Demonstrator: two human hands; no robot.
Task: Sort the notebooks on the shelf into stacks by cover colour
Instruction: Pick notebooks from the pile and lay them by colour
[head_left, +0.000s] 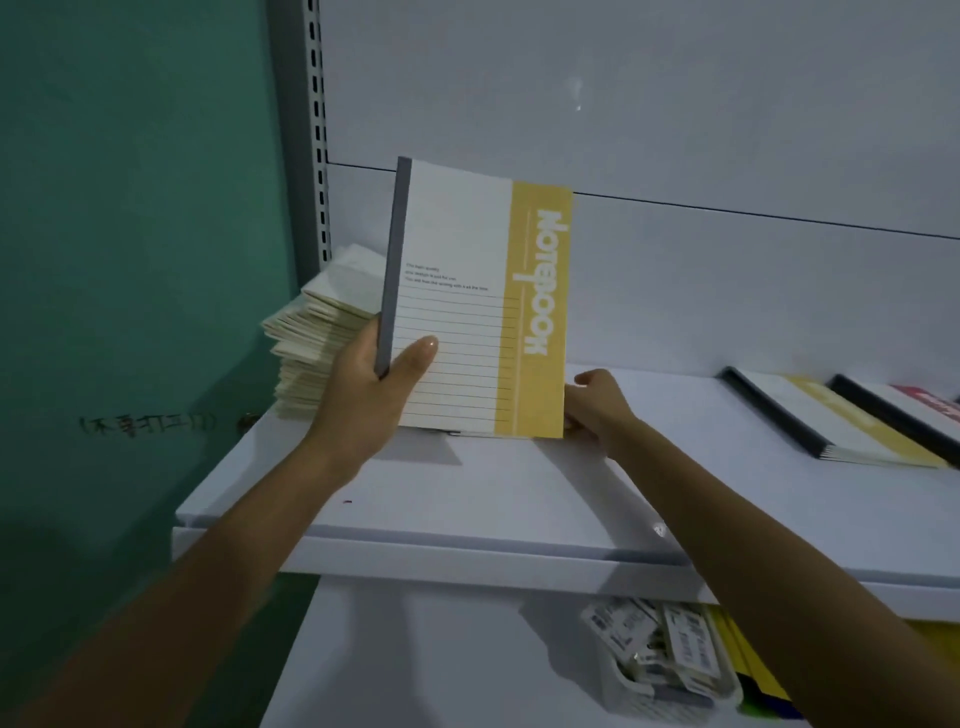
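Standing on its lower edge near the middle of the shelf (519, 499), the yellow notebook (467, 312) faces the camera, grey spine to the left and yellow band to the right. The left hand (363, 395) grips the lower spine, thumb pressed flat on the cover and fingers wrapped behind. The right hand (597, 405) pinches the lower right corner with curled fingers. Both hands therefore have hold of the same book and neither is free.

The step in hand looks like carrying this book to its colour-mates. A good way is to keep the spine grip, let the right hand steady the loose edge so the cover does not flop, and lay the book flat and square on its match.

That match is likely the flat yellow notebook (841, 421) with a dark spine, lying well apart toward the shelf's right end. Just beside it, at the right edge, lies a red-marked notebook (930, 405), only partly in view; the yellow book should not land across it.

At the shelf's left rear corner stands a tall, uneven pile of pale notebooks (311, 332), close behind the left hand. A careless swing of the spine could knock it.

Below the shelf sits a basket of tags (660, 660), out of the way.
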